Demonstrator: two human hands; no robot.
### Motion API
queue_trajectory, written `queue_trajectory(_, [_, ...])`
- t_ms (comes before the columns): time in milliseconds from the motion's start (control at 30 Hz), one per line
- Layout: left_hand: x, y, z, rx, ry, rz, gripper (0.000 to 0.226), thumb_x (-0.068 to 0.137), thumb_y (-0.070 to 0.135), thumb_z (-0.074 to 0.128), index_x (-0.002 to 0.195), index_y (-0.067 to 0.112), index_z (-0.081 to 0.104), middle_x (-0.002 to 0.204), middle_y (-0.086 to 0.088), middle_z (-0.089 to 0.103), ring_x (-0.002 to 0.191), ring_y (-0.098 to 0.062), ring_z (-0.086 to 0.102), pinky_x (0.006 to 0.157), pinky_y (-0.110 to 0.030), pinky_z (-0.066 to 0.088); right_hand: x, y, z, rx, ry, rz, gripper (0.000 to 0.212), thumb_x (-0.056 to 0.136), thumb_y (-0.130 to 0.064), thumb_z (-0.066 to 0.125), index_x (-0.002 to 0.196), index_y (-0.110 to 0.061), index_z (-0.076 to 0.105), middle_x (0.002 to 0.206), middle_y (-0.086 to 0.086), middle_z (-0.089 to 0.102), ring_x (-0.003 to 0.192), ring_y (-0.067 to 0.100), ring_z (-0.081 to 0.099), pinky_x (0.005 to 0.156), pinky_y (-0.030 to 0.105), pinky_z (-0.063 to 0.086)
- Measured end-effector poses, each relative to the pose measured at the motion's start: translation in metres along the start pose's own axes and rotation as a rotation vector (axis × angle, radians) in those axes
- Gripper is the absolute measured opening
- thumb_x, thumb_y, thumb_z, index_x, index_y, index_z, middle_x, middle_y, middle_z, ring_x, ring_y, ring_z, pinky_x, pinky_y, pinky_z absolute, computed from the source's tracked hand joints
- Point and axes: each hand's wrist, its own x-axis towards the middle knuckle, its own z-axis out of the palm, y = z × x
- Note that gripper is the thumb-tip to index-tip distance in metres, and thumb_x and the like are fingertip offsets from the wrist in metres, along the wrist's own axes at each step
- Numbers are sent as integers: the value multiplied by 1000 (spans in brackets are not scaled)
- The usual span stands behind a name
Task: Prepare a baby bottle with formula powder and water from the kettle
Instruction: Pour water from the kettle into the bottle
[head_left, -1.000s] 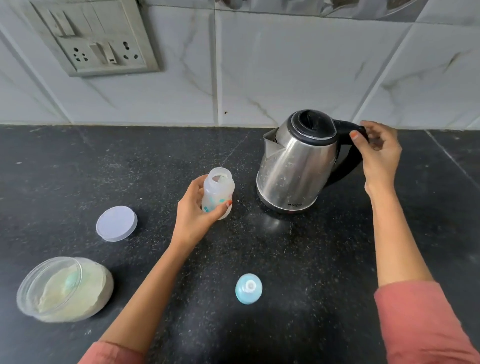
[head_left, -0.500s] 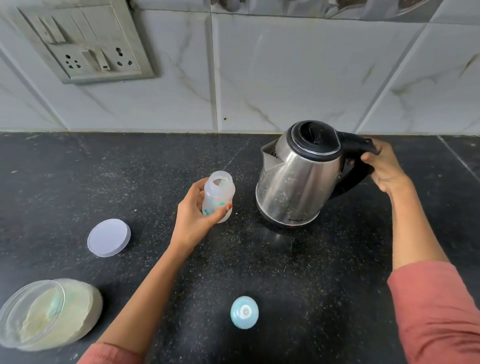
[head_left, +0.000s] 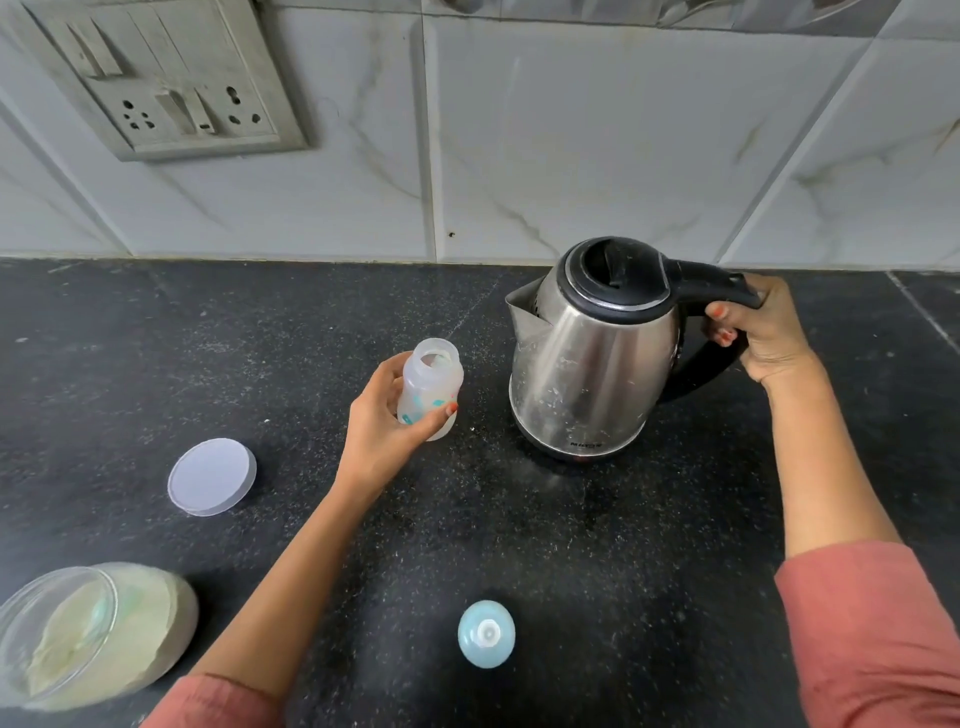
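Observation:
My left hand (head_left: 382, 426) grips a small translucent baby bottle (head_left: 434, 384) with teal markings, standing uncapped on the black counter (head_left: 571, 561) with pale powder inside. Just right of it stands a steel kettle (head_left: 587, 369) with a black lid, spout turned toward the bottle. My right hand (head_left: 763, 338) is closed around the kettle's black handle (head_left: 719, 283). The bottle's blue teat cap (head_left: 486, 634) lies on the counter near me. An open jar of pale formula powder (head_left: 88, 634) sits at the lower left.
The jar's round white lid (head_left: 212, 477) lies flat left of my left forearm. A tiled wall with a socket and switch plate (head_left: 166, 88) rises behind the counter. Pink sleeves cover both my upper forearms.
My right hand has gone from touching the kettle's handle to wrapping fully around it. The bottle and my left hand have stayed put; the view has shifted slightly.

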Motion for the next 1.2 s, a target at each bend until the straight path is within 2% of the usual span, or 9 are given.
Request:
queue_trajectory(100, [0,-4,-5,4,12,-4,57,57,46,75,106,46,47,114,17,59,107,-7,59,91,-35,51,-2,-10,10,-44,-18,-25,36,44,-54,83,61,-25,72,41,-12,54,31,1,40,34,12,32])
queue_trajectory(300, [-1,-15,-14,12,30,-2,56,69,14,80,108,40,48,110,18,57,104,-7,58,93,-37,50,-5,-37,36,-152,-82,-44,39,42,-56,83,71,-32,75,47,-12,60,34,2,43,35,12,35])
queue_trajectory(567, [-7,-25,-21,30,-2,-5,55,69,13,80,112,31,49,110,13,58,104,-12,57,87,-27,48,-15,-56,52,-228,-121,-9,44,40,-55,84,76,-32,75,50,-11,62,36,2,43,36,13,35])
queue_trajectory(667, [-8,-25,-20,44,-17,-3,54,69,12,80,113,27,51,110,11,58,102,-10,55,84,-16,45,-17,-65,56,-296,-133,3,43,37,-56,84,75,-38,74,50,-13,62,36,2,44,37,13,35])
queue_trajectory(833, [-7,-24,-16,43,-24,-6,55,67,9,81,111,25,52,102,20,56,99,-7,53,76,0,39,-15,-74,65,-437,-101,5,37,45,-18,81,71,-43,73,47,-14,61,35,3,43,37,13,35])
queue_trajectory(900, [-7,-24,-14,57,-28,-13,54,67,9,81,113,21,54,101,20,56,98,-6,52,74,2,37,-14,-76,69,-468,-109,10,39,41,-18,85,72,-41,73,48,-14,62,35,3,44,37,13,36])
queue_trajectory(967, [-7,-25,-14,72,-31,-19,55,67,11,81,115,20,55,103,17,57,99,-5,52,75,3,36,-12,-79,74,-492,-107,15,38,44,-10,85,75,-29,75,49,-14,62,35,3,44,37,12,36])
queue_trajectory(1067, [-7,-27,-15,80,-33,-22,56,67,11,81,115,20,56,105,15,58,99,-5,52,76,2,36,-8,-81,82,-545,-85,36,48,61,11,73,105,-3,62,47,-16,61,34,2,43,37,11,35])
queue_trajectory(1200, [-7,-29,-17,81,-20,-27,54,67,12,81,112,25,55,105,17,57,98,-2,51,76,-1,38,-6,-84,91,-590,-98,49,37,62,7,72,93,-10,65,50,-19,63,38,1,47,37,11,36])
